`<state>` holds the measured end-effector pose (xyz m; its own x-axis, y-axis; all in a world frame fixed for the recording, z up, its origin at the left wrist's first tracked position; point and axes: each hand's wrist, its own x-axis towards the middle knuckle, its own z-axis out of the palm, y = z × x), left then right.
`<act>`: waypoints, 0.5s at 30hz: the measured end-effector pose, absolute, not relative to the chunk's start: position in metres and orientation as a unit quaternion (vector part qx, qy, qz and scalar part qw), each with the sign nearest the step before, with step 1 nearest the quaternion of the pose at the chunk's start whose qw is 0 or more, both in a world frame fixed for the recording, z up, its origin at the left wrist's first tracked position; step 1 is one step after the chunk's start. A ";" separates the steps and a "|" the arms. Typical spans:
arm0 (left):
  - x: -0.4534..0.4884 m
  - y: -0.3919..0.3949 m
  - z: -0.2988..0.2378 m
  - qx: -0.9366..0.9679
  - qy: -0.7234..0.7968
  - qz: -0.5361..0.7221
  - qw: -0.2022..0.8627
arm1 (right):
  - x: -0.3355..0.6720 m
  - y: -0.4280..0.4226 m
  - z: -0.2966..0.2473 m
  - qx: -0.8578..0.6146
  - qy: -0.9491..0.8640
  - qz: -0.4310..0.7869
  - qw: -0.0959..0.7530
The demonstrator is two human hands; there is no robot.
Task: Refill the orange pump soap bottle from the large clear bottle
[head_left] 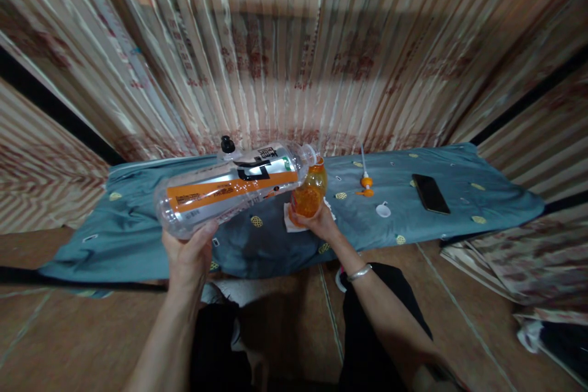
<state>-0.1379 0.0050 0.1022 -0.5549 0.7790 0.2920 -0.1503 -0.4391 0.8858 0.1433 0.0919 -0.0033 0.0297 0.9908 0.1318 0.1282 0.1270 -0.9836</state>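
Note:
My left hand is closed round the base end of a large clear plastic bottle with an orange and silver label. The bottle is tilted nearly level, its mouth at the rim of a smaller orange bottle. My right hand grips that orange bottle low down and holds it upright over a white tissue. Any liquid passing between the two mouths is too blurred to make out. An orange pump top with a pale tube lies to the right on the cloth.
A teal patterned cloth covers the low bench. A dark phone lies at its right. Behind the large bottle stands something with a black cap. A striped curtain hangs along the back, and dark bars slope at both sides.

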 end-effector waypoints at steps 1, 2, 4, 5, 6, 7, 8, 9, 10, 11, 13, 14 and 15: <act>-0.138 0.005 0.103 0.364 0.435 0.766 0.302 | 0.143 0.092 -0.003 -0.508 -0.553 0.422 0.508; -0.138 0.005 0.103 0.367 0.434 0.765 0.301 | 0.143 0.092 -0.002 -0.508 -0.555 0.420 0.508; -0.137 0.005 0.105 0.371 0.433 0.765 0.300 | 0.143 0.092 -0.001 -0.507 -0.560 0.418 0.505; -0.136 0.005 0.105 0.369 0.432 0.766 0.300 | 0.143 0.091 0.000 -0.505 -0.562 0.419 0.503; -0.135 0.005 0.106 0.366 0.432 0.768 0.300 | 0.144 0.091 0.000 -0.503 -0.564 0.420 0.502; -0.135 0.005 0.106 0.363 0.431 0.769 0.301 | 0.144 0.091 0.000 -0.502 -0.566 0.420 0.500; -0.134 0.005 0.107 0.359 0.431 0.771 0.301 | 0.145 0.091 0.000 -0.502 -0.568 0.421 0.499; -0.134 0.005 0.107 0.357 0.431 0.772 0.302 | 0.145 0.091 0.000 -0.500 -0.570 0.421 0.498; -0.133 0.005 0.107 0.355 0.431 0.773 0.301 | 0.146 0.091 0.000 -0.498 -0.572 0.421 0.498; -0.133 0.005 0.107 0.354 0.430 0.775 0.300 | 0.146 0.091 0.000 -0.496 -0.573 0.420 0.499; -0.134 0.006 0.106 0.352 0.429 0.777 0.298 | 0.147 0.091 -0.001 -0.496 -0.578 0.416 0.497; -0.134 0.006 0.106 0.352 0.428 0.777 0.297 | 0.147 0.091 -0.001 -0.498 -0.581 0.413 0.494; -0.134 0.006 0.105 0.352 0.427 0.778 0.298 | 0.147 0.091 -0.001 -0.501 -0.583 0.409 0.492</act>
<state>-0.1344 0.0058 0.1051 -0.5751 0.7638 0.2931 -0.1624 -0.4577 0.8741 0.1470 0.0913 -0.0007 -0.0135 0.9864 0.1639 0.1804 0.1637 -0.9699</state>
